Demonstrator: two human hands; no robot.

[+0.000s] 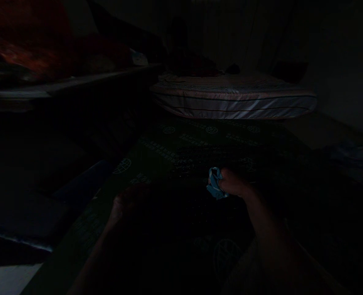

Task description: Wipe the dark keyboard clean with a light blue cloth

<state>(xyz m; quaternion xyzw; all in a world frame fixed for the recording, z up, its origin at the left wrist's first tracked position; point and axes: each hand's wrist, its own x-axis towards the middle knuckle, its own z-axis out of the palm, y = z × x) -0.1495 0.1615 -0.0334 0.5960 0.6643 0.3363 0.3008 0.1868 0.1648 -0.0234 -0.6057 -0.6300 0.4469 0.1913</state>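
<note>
The picture is very dark. My right hand [233, 182] is closed around a crumpled blue cloth [217, 188] with pale lines on it. Under and around the cloth lies a black object [196, 209] with rows of tiny light marks, and its kind and outline are lost in the dark. To the left, my left hand [127, 200] reaches to the black object's left side. Its fingers fade into the shadow, so I cannot make out whether they grip or rest there. Beneath everything is a dark green printed sheet [156, 143] with white globe logos and lettering.
Beyond the green sheet lies a mattress with a striped cover [233, 102]. Along the left runs a dark shelf or table [86, 80] with reddish-orange items [37, 53] on it. A dim bluish bundle [353, 155] lies at the right.
</note>
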